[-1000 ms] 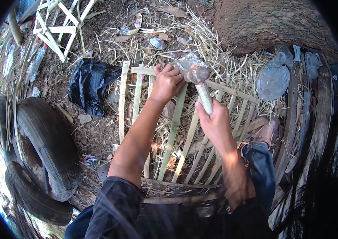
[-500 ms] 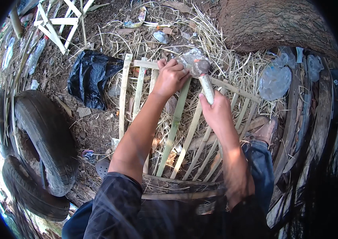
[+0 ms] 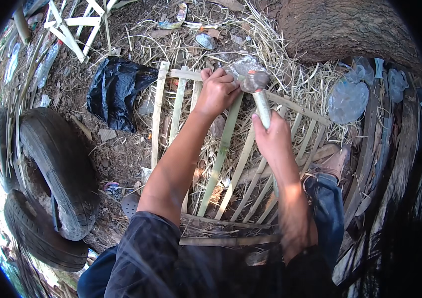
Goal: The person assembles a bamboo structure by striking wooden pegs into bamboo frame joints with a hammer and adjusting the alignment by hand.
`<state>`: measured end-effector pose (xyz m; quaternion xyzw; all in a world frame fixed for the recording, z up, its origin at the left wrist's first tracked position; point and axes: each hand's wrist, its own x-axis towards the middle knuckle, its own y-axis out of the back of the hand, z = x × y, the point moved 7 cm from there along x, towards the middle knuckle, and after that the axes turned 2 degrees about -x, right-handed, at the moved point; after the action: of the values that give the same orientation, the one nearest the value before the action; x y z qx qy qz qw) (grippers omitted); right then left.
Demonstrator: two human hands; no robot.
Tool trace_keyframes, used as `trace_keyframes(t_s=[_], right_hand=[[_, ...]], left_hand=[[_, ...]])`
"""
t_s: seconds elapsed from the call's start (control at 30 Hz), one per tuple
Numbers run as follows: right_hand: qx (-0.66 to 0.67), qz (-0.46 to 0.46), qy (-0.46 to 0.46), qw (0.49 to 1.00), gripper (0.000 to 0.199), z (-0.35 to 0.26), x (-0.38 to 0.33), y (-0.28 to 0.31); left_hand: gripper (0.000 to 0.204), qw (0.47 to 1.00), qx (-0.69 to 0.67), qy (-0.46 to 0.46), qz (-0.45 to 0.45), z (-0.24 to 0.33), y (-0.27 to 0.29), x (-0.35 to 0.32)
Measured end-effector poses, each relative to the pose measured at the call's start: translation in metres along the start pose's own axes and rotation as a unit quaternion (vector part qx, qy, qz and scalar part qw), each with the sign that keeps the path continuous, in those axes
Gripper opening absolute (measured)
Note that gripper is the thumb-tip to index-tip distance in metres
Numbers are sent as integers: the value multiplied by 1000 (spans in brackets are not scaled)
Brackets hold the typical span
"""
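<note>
My right hand [image 3: 272, 131] grips a hammer [image 3: 261, 107] by its pale handle. The dark, rounded hammer head [image 3: 255, 81] is close beside the fingertips of my left hand [image 3: 217, 92], over the top of a greenish bamboo slat [image 3: 222, 149]. My left hand is closed at the joint between that slat and the bamboo crosspiece [image 3: 185, 74]; what its fingertips hold is hidden. Several slats fan across the frame below the crosspiece, meeting a lower bamboo strip [image 3: 226, 222] near my body. A grey, stone-like block [image 3: 245, 64] lies behind the joint.
A black plastic bag [image 3: 114, 92] lies left of the frame, with old tires [image 3: 62, 169] nearer me. A thick tree trunk [image 3: 345, 32] fills the far right. Clear plastic bags [image 3: 348, 101] and long wooden planks [image 3: 399, 144] border the right. Shavings litter the ground.
The whole view has shifted slightly right and up. Both hands and the hammer keep nearly the same place at the joint; nothing was taken hold of or let go.
</note>
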<state>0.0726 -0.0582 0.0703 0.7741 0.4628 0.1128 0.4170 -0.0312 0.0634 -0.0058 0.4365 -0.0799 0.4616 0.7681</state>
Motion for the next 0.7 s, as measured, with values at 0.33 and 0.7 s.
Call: trace_keyframes(t_s=[0.33,0.7], right_hand=[[-10,-61,-2,998,29,-3,3,-10],[52,3,21,998,30,12,4,-9]], left_hand=[[9,998,28,43,-21,-7,1,-7],[12,997,-14,75,-1,-11,2,-3]])
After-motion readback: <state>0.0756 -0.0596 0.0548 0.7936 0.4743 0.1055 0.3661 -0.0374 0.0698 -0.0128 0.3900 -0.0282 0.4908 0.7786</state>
